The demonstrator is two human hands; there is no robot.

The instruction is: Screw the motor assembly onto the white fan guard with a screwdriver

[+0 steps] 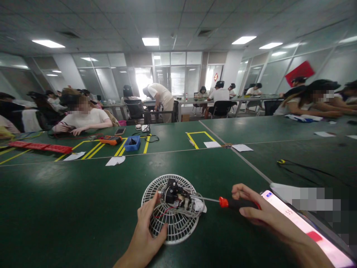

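Note:
A round white fan grille (178, 234) lies on the green table, with a black fan motor (170, 194) and looped grey wires on top of it. My left hand (146, 227) grasps the grille at its left side, index fingertip against the motor and thumb over the bars. Held in my right hand (255, 208) is a screwdriver (234, 203) with a red and black handle. Its shaft points left into the motor assembly, beside a white part (198, 204); the tip is hidden among the parts.
A lit phone (295, 219) lies by my right forearm. Farther off are a blue bin (132, 143), an orange multimeter (111, 140), a red tray strip (40, 146), papers (115, 160) and a black cable (304, 169). A co-worker (83, 119) sits across the table.

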